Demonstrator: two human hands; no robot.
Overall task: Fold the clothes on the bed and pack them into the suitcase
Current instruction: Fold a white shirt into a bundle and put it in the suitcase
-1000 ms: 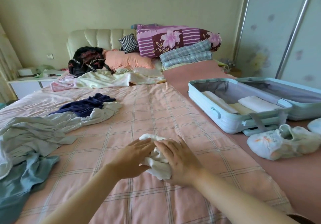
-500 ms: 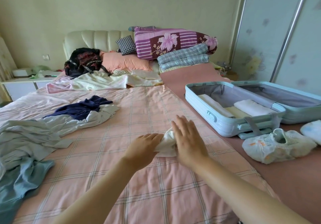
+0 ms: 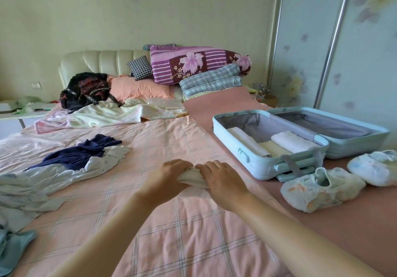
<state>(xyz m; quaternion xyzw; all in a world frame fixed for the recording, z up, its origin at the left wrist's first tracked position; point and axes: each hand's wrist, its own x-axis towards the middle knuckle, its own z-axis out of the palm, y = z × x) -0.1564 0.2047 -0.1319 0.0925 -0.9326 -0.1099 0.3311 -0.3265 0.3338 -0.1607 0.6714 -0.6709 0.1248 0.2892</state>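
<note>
Both hands are curled onto 1 small white garment [image 3: 192,179]: the left hand [image 3: 169,174] grips its left end and the right hand [image 3: 219,178] its right end, with the bundle held compact on the bed [image 3: 171,223] between them and, by its look, folded or nearly so. Ahead and to the right of the right hand, the suitcase [image 3: 262,167] lies open with 3 folded pieces [image 3: 293,140] in its near half. Outstanding, in my judgement: packing this bundle, then folding the navy garment [image 3: 86,151] and the pale clothes [image 3: 64,173] heaped well to the left of the left hand.
</note>
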